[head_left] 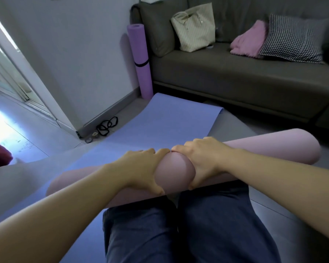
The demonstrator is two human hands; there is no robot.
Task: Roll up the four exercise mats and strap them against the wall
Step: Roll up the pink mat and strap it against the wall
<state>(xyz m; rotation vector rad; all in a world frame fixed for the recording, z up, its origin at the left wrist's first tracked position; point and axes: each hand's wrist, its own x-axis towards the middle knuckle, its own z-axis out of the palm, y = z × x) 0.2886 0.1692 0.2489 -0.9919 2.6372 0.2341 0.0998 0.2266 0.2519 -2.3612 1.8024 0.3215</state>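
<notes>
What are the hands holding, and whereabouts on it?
The left hand and the right hand both hold the rolled pink mat, fingers curled round its middle, side by side.

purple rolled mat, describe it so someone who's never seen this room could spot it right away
Start at the grey sofa and go to its left end, beside the white wall. The purple rolled mat stands upright there with a black strap around it. The pink roll lies on its side and the blue mat lies flat.
</notes>
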